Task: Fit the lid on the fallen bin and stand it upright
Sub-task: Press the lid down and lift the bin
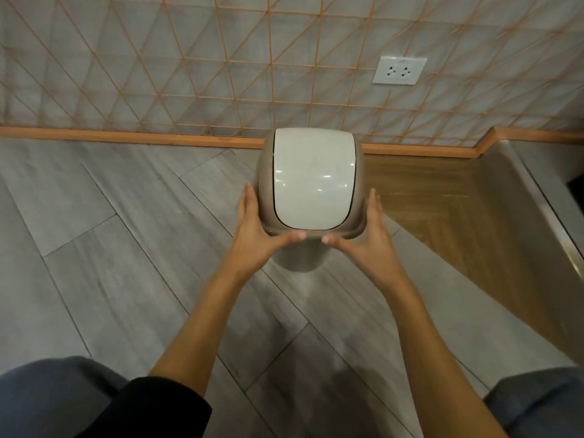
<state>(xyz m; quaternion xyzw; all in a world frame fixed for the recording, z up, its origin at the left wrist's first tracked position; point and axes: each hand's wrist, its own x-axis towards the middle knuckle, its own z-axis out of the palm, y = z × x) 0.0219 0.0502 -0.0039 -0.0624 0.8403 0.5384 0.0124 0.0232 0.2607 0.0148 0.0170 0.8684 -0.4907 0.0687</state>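
Taupe plastic bin [297, 260] stands upright on the grey plank floor [126, 248], just short of the wooden skirting [126, 135] at twelve o'clock. Its lid [313, 181], with a glossy white swing flap, sits on top. Both hands clasp the lid's rim: the left hand [256, 232] at nine o'clock, the right hand [366, 235] at three o'clock, fingers along the sides and thumbs almost meeting on the near edge. A wall socket [399, 71] sits at one o'clock.
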